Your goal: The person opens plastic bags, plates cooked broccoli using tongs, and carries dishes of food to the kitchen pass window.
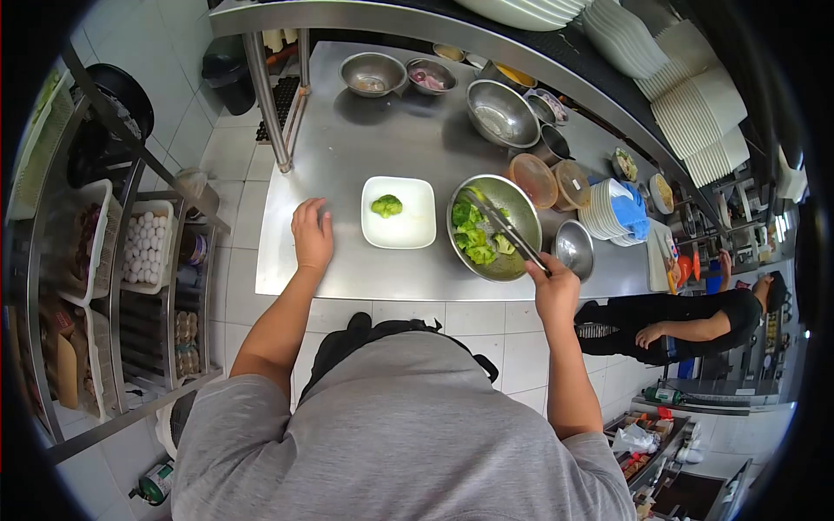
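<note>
My right hand [556, 291] is closed around a pair of metal tongs [512, 233], whose far end reaches into a steel bowl [526, 200]. Green broccoli [473, 236] and paler leafy pieces lie in that bowl, partly behind the tongs. Left of it stands a square white dish [413, 230] with one broccoli floret [387, 205] near its left side. My left hand [312, 233] rests on the steel table, left of the dish, fingers stretched out and holding nothing.
The steel table [347, 139] carries several metal bowls [502, 113] at the back and plastic tubs [532, 181] to the right. Stacked white bowls [604, 213] stand beyond them. A shelf [347, 16] overhangs the back. Egg trays fill a rack [130, 330] at left. Another person [695, 321] stands at right.
</note>
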Demonstrator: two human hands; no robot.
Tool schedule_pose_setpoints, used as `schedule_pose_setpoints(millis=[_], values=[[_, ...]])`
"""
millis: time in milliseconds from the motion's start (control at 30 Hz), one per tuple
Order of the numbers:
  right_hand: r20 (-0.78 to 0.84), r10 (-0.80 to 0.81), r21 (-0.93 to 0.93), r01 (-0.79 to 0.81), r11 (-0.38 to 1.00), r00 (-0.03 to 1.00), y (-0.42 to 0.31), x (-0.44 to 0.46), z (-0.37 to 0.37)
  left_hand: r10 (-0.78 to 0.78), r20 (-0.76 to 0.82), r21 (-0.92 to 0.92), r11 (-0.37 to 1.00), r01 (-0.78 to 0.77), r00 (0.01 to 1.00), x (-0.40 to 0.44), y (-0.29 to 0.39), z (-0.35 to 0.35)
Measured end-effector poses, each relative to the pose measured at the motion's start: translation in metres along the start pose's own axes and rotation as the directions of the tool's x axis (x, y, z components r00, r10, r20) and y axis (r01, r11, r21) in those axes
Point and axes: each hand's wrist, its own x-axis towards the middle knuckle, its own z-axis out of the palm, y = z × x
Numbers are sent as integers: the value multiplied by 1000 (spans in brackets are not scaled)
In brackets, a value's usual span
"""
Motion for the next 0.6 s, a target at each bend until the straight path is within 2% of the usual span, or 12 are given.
schedule_pose_setpoints(millis=[33,100,167,200,267,400,467,533,567,600], values=[[5,4,-2,-4,1000,1000,-3,-1,10,-3,5,2,1000,3,1000,-1,0,0],[189,-30,158,-1,987,982,0,-2,39,8,14,-4,1000,-8,1000,-1,1,0],[282,-98,201,41,979,954,-3,-5,75,6,15,-6,1000,-6,1000,-1,-3,3],[280,-98,203,40,978,955,-15,-6,86,1,14,-6,1000,-1,1000,-1,-5,3],[374,-65,77,39,996,925,-32,-8,101,-4,19,-8,1000,4,1000,-2,-4,0],[308,-133,45,125,991,942,-34,-6,92,-5,28,-1,1000,5,1000,-1,-5,2],[239,-37,108,12,994,970,-24,1,64,-11,24,-15,1000,11,1000,0,-3,0],[98,18,128,-31,991,995,3,13,45,-14,27,-28,999,14,1000,-1,-2,-1],[97,22,126,-34,992,995,9,14,39,-10,32,-23,1000,11,999,0,-2,0],[48,-16,-88,20,996,999,8,12,30,-5,37,-18,1000,6,999,0,-2,0]])
